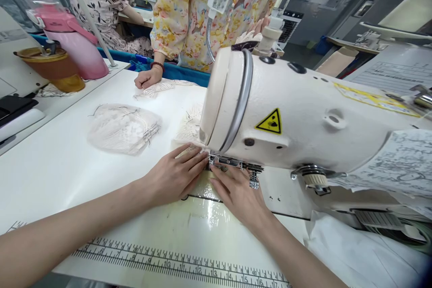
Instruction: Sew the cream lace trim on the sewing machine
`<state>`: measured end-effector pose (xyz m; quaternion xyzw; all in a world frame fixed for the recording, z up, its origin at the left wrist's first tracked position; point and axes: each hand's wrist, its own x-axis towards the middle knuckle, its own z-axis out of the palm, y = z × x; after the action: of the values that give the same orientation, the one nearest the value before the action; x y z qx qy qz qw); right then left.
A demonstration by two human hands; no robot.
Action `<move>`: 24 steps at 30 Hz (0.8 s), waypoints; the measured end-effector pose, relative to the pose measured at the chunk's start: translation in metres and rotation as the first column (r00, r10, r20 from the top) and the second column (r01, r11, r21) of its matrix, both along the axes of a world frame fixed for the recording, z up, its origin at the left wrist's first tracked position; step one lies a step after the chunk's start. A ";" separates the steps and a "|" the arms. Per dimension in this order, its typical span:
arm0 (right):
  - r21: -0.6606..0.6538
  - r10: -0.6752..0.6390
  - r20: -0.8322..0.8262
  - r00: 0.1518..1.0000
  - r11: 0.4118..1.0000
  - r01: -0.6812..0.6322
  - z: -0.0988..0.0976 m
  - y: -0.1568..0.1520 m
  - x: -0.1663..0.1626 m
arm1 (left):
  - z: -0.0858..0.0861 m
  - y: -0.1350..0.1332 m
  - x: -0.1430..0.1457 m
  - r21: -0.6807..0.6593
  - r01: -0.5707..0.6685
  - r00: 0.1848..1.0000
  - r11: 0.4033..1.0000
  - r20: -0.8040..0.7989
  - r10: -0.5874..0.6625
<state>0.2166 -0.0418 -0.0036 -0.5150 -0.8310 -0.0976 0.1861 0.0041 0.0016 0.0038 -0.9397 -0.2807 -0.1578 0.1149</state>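
Note:
Both bare hands work at the needle area of a white sewing machine. My left hand lies palm down with its fingers stretched out, the tips by the presser foot at the left of the machine head. Under and beyond those fingers is pale lace fabric, partly hidden by the head. My right hand reaches in from the right, fingers extended and flat, below the metal fittings; some fingertips are hidden there. A second pale lace piece with dark loose threads rests on the white table to the left.
Across the table stands a person in a floral garment; that person's hand rests beside more lace. A pink bottle and a brown cup stand at left. A printed ruler runs along the front edge. White cloth lies at right.

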 end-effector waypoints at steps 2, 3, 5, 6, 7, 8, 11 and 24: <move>0.007 -0.008 0.025 1.000 1.000 0.008 0.000 -0.001 -0.001 | 0.001 0.000 0.001 -0.016 -0.009 1.000 1.000 0.001 0.009; 0.010 -0.011 0.038 0.999 1.000 0.011 0.001 -0.001 -0.001 | 0.001 0.000 0.001 -0.026 -0.012 1.000 1.000 0.002 0.012; 0.020 -0.014 0.062 0.998 1.000 0.012 0.001 -0.001 -0.002 | 0.002 0.000 0.001 -0.042 -0.016 1.000 0.999 0.006 0.016; 0.029 -0.011 0.069 0.998 1.000 0.009 0.001 -0.001 -0.002 | 0.002 0.000 0.001 -0.047 -0.015 1.000 0.999 0.006 0.016; 0.039 -0.004 0.071 0.997 0.999 0.001 0.002 -0.001 -0.002 | 0.002 0.001 0.001 -0.050 -0.015 1.000 0.999 0.006 0.016; 0.052 0.008 0.067 0.998 0.999 -0.012 0.002 -0.001 -0.003 | 0.001 0.001 0.001 -0.052 -0.017 1.000 0.998 0.004 0.018; 0.074 0.044 0.052 0.998 0.996 -0.048 0.002 0.000 -0.003 | 0.000 0.001 0.001 -0.064 -0.033 0.999 0.997 -0.010 0.033; 0.108 0.041 -0.052 0.998 0.994 -0.035 0.005 0.006 0.003 | 0.002 0.001 -0.001 -0.097 -0.050 0.999 0.994 -0.012 0.049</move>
<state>0.2194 -0.0357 0.0017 -0.4907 -0.8290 -0.1244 0.2378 0.0028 0.0026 0.0054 -0.9377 -0.3107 -0.1367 0.0744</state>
